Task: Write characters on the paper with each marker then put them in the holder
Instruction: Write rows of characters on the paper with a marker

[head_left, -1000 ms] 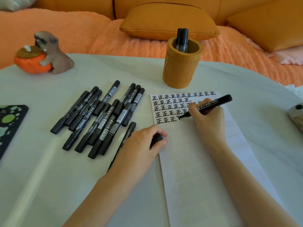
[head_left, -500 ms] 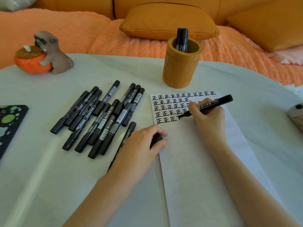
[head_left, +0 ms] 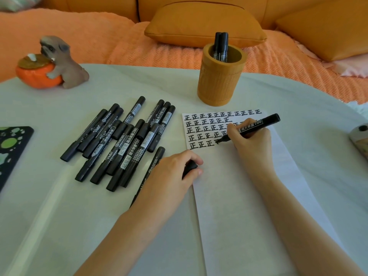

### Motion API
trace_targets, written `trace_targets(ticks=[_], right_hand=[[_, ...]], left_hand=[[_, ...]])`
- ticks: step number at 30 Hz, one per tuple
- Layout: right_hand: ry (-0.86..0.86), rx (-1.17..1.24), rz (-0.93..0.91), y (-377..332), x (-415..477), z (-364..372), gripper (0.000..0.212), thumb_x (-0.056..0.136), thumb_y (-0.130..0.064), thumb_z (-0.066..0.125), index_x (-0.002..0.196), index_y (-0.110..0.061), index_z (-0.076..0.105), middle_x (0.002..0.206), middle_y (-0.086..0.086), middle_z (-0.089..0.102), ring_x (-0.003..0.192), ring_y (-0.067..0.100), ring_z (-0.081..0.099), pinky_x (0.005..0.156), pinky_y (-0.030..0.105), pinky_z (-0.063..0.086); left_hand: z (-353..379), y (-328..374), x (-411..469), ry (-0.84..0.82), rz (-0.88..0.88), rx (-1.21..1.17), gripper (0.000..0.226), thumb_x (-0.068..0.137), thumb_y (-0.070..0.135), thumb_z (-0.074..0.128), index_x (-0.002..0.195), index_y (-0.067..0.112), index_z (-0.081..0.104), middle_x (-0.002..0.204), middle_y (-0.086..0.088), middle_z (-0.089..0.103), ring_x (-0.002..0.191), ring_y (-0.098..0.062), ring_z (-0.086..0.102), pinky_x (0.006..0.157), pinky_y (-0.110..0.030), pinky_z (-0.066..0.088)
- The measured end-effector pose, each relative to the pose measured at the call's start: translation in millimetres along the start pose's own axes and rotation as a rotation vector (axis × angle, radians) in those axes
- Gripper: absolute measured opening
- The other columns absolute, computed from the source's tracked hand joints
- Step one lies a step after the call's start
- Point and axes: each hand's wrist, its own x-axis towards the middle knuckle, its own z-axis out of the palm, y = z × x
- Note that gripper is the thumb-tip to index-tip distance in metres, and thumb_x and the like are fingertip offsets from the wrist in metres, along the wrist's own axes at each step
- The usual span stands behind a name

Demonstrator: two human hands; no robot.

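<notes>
Black ink fills the far end of the paper (head_left: 239,196), which lies toward the right side of the table (head_left: 59,226), its far edge just short of the holder (head_left: 219,80). Four rows of characters stand there, and a fifth has three so far.

The right hand (head_left: 251,142) has its fingers clamped on the uncapped marker (head_left: 256,126), tip down on the paper just after that third character. Over the last second the tip has hardly travelled: it slid slightly left and stayed at the same place in the row, where a dark first stroke now shows (too small to tell how much of the character is done). The left hand (head_left: 171,174) has not moved. It rests at the paper's left edge, fingers curled round a black cap (head_left: 190,168), presumably this marker's own.

So this marker's turn looks to be in mid-character, not finished. It would then need capping and carrying to the holder, which stands toward the table's far edge with two markers (head_left: 221,44) upright inside. A heap of capped markers (head_left: 123,140) lies left of the paper, with one more just beside the left wrist, so most of the task remains. A dog figurine (head_left: 59,60) sits near the far left edge.
</notes>
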Motion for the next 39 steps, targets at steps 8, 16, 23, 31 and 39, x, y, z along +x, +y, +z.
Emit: trace_targets(ticks=[8,16,23,31,39], right_hand=[[-0.003,-0.019,0.01,-0.1,0.0,-0.4,0.023,0.083,-0.013,0.061,0.069,-0.003,0.046,0.05,-0.007,0.033,0.044,0.005,0.029,0.041,0.014,0.023],[0.0,0.023,0.016,-0.8,-0.4,-1.6,0.029,0.084,-0.014,0.061,0.071,0.006,0.045,0.06,0.006,0.036,0.05,0.009,0.028,0.043,0.017,0.022],[-0.035,0.02,0.001,-1.4,-1.0,-0.7,0.026,0.085,-0.013,0.062,0.071,0.004,0.048,0.055,-0.001,0.034,0.047,0.006,0.028,0.042,0.014,0.023],[0.017,0.03,0.005,-0.5,0.9,-1.5,0.027,0.083,-0.007,0.058,0.065,-0.011,0.038,0.041,-0.014,0.032,0.042,0.004,0.029,0.041,0.012,0.023],[0.044,0.041,-0.006,1.2,1.6,-1.8,0.02,0.083,-0.004,0.056,0.069,-0.007,0.041,0.043,-0.013,0.032,0.043,0.004,0.03,0.042,0.012,0.024]], left_hand=[[0.2,0.0,0.0,0.004,-0.004,-0.008,0.01,0.089,0.029,0.06,0.099,0.031,0.061,0.072,0.02,0.055,0.078,-0.001,0.061,0.072,-0.018,0.047],[0.0,-0.2,0.1,0.005,-0.004,-0.001,0.011,0.089,0.029,0.059,0.1,0.031,0.061,0.071,0.017,0.054,0.078,-0.004,0.061,0.073,-0.02,0.047],[0.8,-0.3,1.0,0.008,-0.01,0.003,0.011,0.089,0.029,0.06,0.1,0.03,0.062,0.075,0.017,0.056,0.079,-0.005,0.062,0.075,-0.022,0.048],[0.8,0.1,0.8,-0.003,-0.026,-0.001,0.011,0.088,0.03,0.06,0.099,0.031,0.061,0.08,0.017,0.06,0.081,-0.005,0.063,0.078,-0.024,0.049],[0.8,0.1,0.4,-0.004,-0.03,-0.01,0.01,0.088,0.03,0.061,0.098,0.032,0.061,0.081,0.017,0.06,0.079,-0.005,0.064,0.079,-0.029,0.051]])
